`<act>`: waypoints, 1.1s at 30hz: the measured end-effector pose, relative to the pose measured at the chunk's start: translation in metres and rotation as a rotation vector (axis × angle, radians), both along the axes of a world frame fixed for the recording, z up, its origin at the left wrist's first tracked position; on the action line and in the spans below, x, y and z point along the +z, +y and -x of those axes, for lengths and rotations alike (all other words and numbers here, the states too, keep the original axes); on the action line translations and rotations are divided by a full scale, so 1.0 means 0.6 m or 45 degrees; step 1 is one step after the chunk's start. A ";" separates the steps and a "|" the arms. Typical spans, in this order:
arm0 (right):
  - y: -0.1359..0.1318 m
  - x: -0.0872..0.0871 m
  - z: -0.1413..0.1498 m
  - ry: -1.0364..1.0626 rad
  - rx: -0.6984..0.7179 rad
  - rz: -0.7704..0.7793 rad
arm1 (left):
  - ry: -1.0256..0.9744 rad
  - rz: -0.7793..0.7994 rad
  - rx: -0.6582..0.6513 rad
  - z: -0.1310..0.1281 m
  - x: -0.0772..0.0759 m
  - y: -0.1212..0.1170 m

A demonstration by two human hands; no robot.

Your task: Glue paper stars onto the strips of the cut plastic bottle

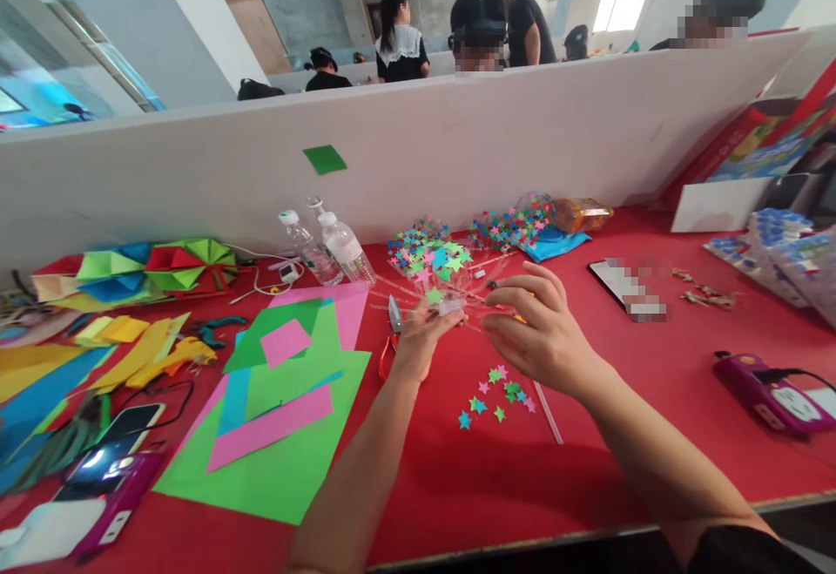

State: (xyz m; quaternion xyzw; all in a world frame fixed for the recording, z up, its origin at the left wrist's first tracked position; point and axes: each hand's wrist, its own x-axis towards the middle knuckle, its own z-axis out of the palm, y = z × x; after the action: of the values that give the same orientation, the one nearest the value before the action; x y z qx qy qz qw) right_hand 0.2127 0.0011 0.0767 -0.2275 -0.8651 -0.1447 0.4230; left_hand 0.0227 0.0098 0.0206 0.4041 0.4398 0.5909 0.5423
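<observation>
My left hand (421, 334) is closed around the base of a clear plastic piece (450, 302) with thin strips fanning outward. Paper stars (450, 259) in green, pink and blue cluster at its top. My right hand (545, 330) is just right of it, fingers bent and apart, and nothing shows clearly between them. Beneath the hands, several loose stars (500, 395) lie on the red table, with a clear thin stick (547, 413) beside them. Pliers with red handles (387, 356) lie partly hidden behind my left wrist.
Left are coloured paper sheets (287, 435), a folded-paper ornament (144, 269), a yellow glue gun (179, 358) and plastic bottles (343, 247). More star-covered pieces (513, 224) stand by the white partition (405, 165). A phone (623, 289) and purple device (774, 391) lie right. People are beyond.
</observation>
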 end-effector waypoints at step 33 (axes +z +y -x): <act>0.023 -0.052 0.026 0.164 -0.202 -0.165 | -0.170 0.022 -0.209 -0.031 -0.017 -0.011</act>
State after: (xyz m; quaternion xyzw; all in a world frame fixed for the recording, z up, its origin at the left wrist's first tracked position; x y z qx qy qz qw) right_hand 0.1972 0.0148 0.0452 -0.2763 -0.8042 -0.2184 0.4788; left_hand 0.0412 0.0032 0.0105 0.3938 0.3732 0.5663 0.6204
